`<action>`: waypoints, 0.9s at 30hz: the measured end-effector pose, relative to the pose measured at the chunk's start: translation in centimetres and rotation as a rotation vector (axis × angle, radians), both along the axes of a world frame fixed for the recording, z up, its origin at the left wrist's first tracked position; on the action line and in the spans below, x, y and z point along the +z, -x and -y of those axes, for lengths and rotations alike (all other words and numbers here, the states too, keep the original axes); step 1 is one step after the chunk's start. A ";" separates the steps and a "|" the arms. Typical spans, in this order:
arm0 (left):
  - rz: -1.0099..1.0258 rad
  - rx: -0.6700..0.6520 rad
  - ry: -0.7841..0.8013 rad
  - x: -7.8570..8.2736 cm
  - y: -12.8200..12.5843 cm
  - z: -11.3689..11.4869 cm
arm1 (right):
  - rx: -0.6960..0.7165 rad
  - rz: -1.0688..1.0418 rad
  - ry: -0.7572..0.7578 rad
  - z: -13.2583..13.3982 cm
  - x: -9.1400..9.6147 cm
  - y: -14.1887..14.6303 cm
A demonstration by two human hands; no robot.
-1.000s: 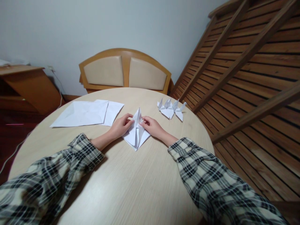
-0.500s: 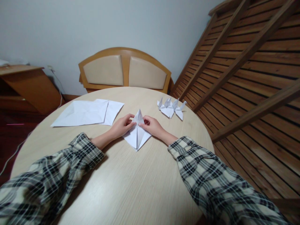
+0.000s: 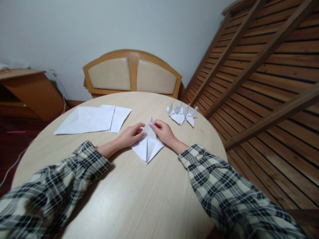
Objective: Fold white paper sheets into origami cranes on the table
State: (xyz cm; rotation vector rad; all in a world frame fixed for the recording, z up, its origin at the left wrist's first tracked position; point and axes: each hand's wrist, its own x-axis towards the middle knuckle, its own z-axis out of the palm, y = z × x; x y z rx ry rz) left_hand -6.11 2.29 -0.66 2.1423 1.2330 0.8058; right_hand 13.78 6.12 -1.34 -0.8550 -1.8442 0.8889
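A partly folded sheet of white origami paper lies on the round table in front of me, one point facing me and a narrow peak pointing away. My left hand grips its left side, thumb on top near the middle crease. At the upper right edge, close to the peak, my right hand pinches the paper between thumb and fingers. The fingers beneath the paper are partly hidden.
Several folded white paper cranes stand together at the back right of the table. Creased white sheets lie overlapping at the back left. A headboard stands behind the table, wooden slats to the right.
My right hand has slid up toward the paper's peak. The paper has shifted slightly right and toward me, and its upper flap now lies differently. My left hand has barely moved.
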 end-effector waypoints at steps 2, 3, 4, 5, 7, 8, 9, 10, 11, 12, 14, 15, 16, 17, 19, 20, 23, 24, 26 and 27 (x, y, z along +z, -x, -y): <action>-0.030 -0.028 -0.024 0.1 -0.1 0.1 | -0.012 -0.023 -0.001 0.0 0.1 0.0; -0.046 -0.042 -0.037 0.1 -0.1 0.2 | -0.021 -0.035 -0.014 0.0 0.2 0.0; -0.062 -0.053 -0.049 0.1 -0.1 0.3 | -0.033 -0.047 -0.033 0.0 0.3 0.0; -0.074 -0.060 -0.059 0.1 -0.2 0.3 | -0.047 -0.058 -0.054 0.0 0.4 0.0; -0.090 -0.066 -0.072 0.0 -0.2 0.3 | -0.078 -0.068 -0.086 0.1 0.5 0.0; -0.094 -0.067 -0.076 -0.1 -0.2 0.3 | -0.090 -0.067 -0.094 0.1 0.6 0.0; -0.097 -0.068 -0.079 -0.1 -0.1 0.3 | -0.100 -0.063 -0.098 0.2 0.6 0.0; -0.099 -0.069 -0.082 -0.1 -0.1 0.3 | -0.108 -0.058 -0.099 0.3 0.7 0.0; -0.102 -0.070 -0.085 -0.2 -0.1 0.3 | -0.113 -0.053 -0.099 0.3 0.7 0.0; -0.105 -0.068 -0.090 -0.2 -0.2 0.3 | -0.114 -0.051 -0.098 0.4 0.8 0.0; -0.116 -0.059 -0.106 -0.1 -0.2 0.3 | -0.103 -0.053 -0.092 0.3 0.6 0.1; -0.124 -0.049 -0.117 0.0 -0.3 0.3 | -0.093 -0.053 -0.083 0.2 0.5 0.1; -0.130 -0.037 -0.129 0.0 -0.4 0.3 | -0.080 -0.048 -0.074 0.1 0.3 0.1; -0.133 -0.025 -0.141 0.1 -0.4 0.3 | -0.069 -0.038 -0.060 -0.1 0.1 0.1; -0.135 -0.005 -0.161 0.1 -0.6 0.3 | -0.044 0.019 -0.039 -0.4 -0.5 0.0; -0.134 0.003 -0.169 0.0 -0.6 0.2 | -0.038 0.061 -0.032 -0.6 -0.8 0.0; -0.131 0.048 -0.222 -0.4 -0.5 -0.2 | -0.080 0.166 -0.038 -1.1 -1.5 -0.1; -0.134 0.070 -0.254 -0.6 -0.4 -0.3 | -0.095 0.189 -0.038 -1.1 -1.6 -0.2; -0.147 0.087 -0.321 -0.9 -0.2 -0.5 | -0.120 0.223 -0.031 -1.2 -1.7 -0.3; -0.157 0.087 -0.351 -1.0 -0.1 -0.6 | -0.131 0.237 -0.027 -1.2 -1.6 -0.3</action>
